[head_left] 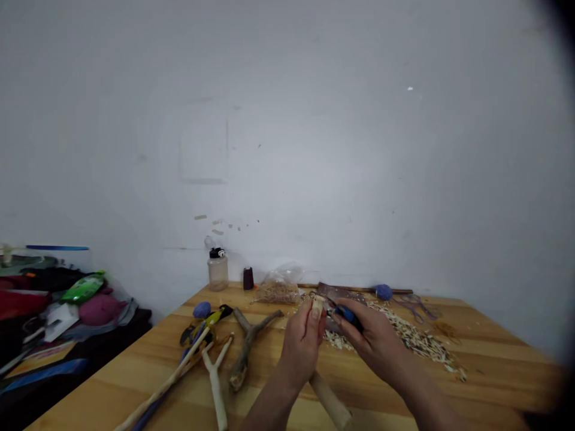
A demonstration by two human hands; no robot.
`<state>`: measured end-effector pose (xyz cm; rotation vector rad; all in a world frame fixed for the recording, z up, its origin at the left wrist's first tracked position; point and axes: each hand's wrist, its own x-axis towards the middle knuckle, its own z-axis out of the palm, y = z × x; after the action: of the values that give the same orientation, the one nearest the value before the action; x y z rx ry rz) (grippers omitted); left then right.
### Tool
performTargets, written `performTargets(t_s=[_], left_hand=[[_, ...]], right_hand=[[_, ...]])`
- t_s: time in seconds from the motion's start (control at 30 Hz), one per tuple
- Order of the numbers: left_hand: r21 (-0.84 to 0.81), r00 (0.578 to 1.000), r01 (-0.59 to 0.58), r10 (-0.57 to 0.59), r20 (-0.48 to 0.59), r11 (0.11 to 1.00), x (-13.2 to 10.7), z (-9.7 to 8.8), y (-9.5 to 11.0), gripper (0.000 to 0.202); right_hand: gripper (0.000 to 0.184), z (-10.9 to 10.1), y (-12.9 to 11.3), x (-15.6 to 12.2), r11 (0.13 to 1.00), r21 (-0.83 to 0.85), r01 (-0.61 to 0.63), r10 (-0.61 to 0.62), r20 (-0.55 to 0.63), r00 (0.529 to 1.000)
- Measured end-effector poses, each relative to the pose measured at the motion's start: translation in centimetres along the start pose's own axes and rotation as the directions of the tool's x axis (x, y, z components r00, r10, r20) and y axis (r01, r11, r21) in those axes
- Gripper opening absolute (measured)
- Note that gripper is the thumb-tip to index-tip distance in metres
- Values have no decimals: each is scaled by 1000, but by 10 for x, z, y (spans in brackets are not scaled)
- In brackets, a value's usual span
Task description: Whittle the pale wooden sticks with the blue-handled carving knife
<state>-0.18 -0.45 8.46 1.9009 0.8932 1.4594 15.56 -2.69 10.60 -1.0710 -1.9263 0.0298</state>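
My left hand [302, 336] is closed around a pale, peeled piece of wood [318, 305], whose tip stands up past the thumb. My right hand [372, 332] grips a tool with a blue and black handle [350, 317], probably a carving knife, close against that wood. Its blade is small and blurred, so I cannot make out exactly where it touches. Below both hands a thick pale stick [331, 402] slants down to the right; whether it joins the held piece is hidden by my left hand. Wood shavings [417, 338] are spread beyond and right of my right hand.
On the wooden table's left lie a bark-covered forked branch [248, 344], a peeled forked stick [216, 383] and long sticks [168, 383]. Toward the wall stand a bottle [218, 272], a dark thread spool [248, 279], a clear bag [279, 287] and a blue yarn ball [384, 292].
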Motion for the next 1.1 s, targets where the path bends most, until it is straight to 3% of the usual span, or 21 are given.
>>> performTargets(t_s=[0.2, 0.53, 0.7, 0.8, 0.87, 1.0, 1.1], left_hand=[[254, 989, -128, 144, -44, 959, 2, -1, -11, 23], [443, 990, -140, 131, 50, 885, -2, 7, -18, 25], [499, 984, -178, 168, 66, 848, -9, 8, -18, 24], [442, 980, -189, 199, 25, 877, -14, 11, -20, 23], [354, 983, -177, 186, 9, 918, -16, 15, -20, 24], [147, 981, -190, 181, 74, 971, -19, 21, -14, 28], [83, 975, -199, 188, 122, 977, -26, 17, -3, 30]], right_hand=[[33, 11, 15, 0, 998, -28, -61, 60, -47, 997], [33, 17, 19, -1, 986, 111, -126, 125, 17, 992], [29, 24, 28, -18, 991, 91, -100, 101, -10, 995], [27, 33, 37, -36, 997, 40, -59, 63, -105, 993], [28, 37, 42, -46, 998, -51, 28, -36, -154, 987], [36, 36, 42, -57, 938, -310, 158, -234, -226, 946], [34, 28, 32, -60, 880, -436, 188, -300, -205, 932]])
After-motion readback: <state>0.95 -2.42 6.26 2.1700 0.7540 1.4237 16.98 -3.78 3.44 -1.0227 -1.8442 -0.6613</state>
